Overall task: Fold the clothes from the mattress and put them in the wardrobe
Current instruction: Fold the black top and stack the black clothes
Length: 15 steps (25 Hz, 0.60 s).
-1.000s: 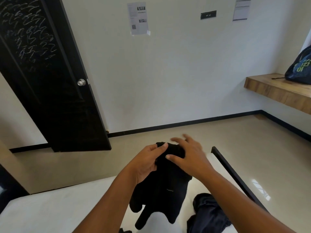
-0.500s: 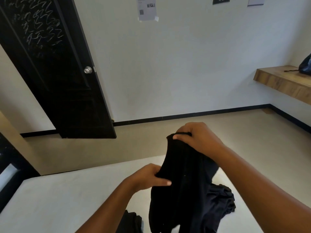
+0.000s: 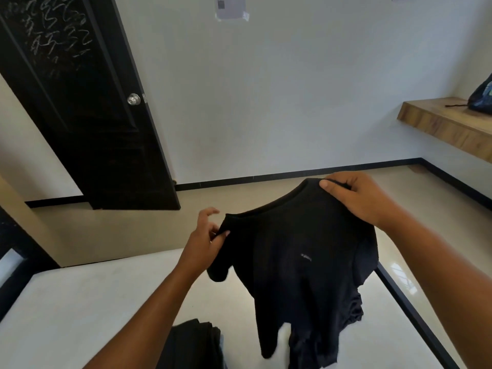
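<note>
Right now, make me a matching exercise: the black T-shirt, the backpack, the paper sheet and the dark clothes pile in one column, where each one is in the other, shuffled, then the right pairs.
Things:
1. black T-shirt
2. backpack
3. paper sheet
4. dark clothes pile

Places:
A. on the wooden shelf
B. stuck on the white wall
C. held up by the left hand and the right hand
D. lying on the mattress

Pairs: 1-C, 2-A, 3-B, 4-D.

Home bedroom, bare white mattress (image 3: 80, 302), black door (image 3: 87, 123) (chalk scribbles), wooden wall shelf (image 3: 442, 126)
</note>
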Tool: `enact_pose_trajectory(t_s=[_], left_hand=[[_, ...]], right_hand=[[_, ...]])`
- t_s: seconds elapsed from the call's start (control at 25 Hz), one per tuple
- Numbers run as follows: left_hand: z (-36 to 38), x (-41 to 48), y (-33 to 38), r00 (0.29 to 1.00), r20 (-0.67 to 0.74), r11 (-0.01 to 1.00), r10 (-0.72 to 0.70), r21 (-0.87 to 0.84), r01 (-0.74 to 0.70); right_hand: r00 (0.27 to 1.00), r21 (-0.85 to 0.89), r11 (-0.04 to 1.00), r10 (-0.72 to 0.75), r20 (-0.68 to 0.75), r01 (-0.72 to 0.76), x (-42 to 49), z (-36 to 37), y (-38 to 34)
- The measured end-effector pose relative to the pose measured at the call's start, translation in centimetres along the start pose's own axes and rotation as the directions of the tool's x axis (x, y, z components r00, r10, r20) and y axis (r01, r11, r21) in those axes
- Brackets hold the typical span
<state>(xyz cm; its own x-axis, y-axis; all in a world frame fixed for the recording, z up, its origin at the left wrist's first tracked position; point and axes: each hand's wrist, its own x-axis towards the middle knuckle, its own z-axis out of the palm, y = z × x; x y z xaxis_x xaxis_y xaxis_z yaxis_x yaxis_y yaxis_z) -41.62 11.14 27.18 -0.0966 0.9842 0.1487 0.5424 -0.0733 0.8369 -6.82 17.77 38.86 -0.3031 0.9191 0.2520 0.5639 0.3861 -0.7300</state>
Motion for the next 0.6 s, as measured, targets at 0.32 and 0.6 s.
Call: enact_pose_trajectory(t_s=[0.32, 0.6], left_hand=[[-1.4, 1.2, 2.4, 0.874, 0.417, 0.959, -0.251, -0.014, 0.282], [2.6, -0.3, 3.2, 0.849, 0.456, 0.949, -0.266, -0.032, 0.314]], right_hand=[[1.0, -0.076, 0.997, 0.007, -0.016, -0.009, -0.8, -0.5, 3.1], [0.995, 0.05, 0.998, 0.038, 0.091, -0.043, -1.2, -0.8, 5.4]])
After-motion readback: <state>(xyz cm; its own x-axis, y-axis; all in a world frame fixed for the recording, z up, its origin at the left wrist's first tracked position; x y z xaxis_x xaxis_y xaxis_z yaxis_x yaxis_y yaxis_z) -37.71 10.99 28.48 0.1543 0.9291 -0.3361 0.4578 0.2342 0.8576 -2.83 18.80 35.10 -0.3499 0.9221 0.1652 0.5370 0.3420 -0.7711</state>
